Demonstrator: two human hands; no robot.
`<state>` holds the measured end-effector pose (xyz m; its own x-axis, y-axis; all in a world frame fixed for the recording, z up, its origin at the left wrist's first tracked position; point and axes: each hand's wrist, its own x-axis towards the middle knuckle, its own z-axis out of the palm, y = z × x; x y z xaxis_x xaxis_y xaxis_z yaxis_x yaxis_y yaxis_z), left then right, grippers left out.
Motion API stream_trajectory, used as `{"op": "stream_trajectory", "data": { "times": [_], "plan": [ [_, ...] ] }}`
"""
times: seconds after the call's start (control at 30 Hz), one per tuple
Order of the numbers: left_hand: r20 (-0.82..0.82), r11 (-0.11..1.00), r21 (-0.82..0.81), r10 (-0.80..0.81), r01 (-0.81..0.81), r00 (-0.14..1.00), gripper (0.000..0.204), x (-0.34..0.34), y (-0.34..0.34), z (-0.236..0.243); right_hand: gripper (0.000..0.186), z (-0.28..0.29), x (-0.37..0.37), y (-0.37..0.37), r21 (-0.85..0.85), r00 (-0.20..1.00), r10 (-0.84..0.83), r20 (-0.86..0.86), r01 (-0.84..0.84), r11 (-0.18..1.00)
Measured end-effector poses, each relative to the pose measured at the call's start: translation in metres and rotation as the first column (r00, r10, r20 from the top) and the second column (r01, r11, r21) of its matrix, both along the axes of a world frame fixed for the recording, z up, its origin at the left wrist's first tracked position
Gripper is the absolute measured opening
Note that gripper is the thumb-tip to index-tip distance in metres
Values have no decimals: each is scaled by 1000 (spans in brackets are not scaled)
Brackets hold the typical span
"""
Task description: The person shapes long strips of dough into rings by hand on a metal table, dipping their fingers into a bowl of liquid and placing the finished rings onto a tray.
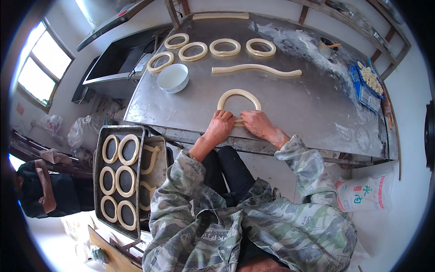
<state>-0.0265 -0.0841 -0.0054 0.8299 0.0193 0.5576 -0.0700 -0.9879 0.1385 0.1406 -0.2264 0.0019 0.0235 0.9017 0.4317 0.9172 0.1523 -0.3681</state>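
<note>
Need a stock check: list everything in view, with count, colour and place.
dough rings on table: five, pale, far side of steel table
dough loop: one, pale, at both hands
dough rope: one, pale, mid-table
bowl: one, white, table's left
tray: one, dark metal, six pale rings, left of person
blue tray: one, pale pieces, table's right
sack: one, white, floor right
left hand: on loop's ends
right hand: on loop's ends
</note>
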Motion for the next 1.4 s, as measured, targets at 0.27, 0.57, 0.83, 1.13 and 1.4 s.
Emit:
{"op": "stream_trajectory", "data": {
  "times": [0.27,0.57,0.83,1.13,1.4],
  "plan": [
    [-68,999,40,-13,16,998,26,-1,1,6,13,-2,4,-2,-66,999,9,40,-7,998],
    [-110,985,164,-27,45,994,25,-2,6,14,12,-9,-7,3,12,996,-69,59,69,998],
    [7,983,-93,161,-160,987,30,-12,2,15,15,5,-29,7,32,990,-119,-78,121,992],
    [-256,737,-254,573,-626,779,27,1,40,12,21,7,-40,55,28,959,-61,-278,71,997],
    [-320,672,-133,667,-729,673,32,43,29,15,24,-7,40,28,123,815,-580,-3,576,808]
  ]
}}
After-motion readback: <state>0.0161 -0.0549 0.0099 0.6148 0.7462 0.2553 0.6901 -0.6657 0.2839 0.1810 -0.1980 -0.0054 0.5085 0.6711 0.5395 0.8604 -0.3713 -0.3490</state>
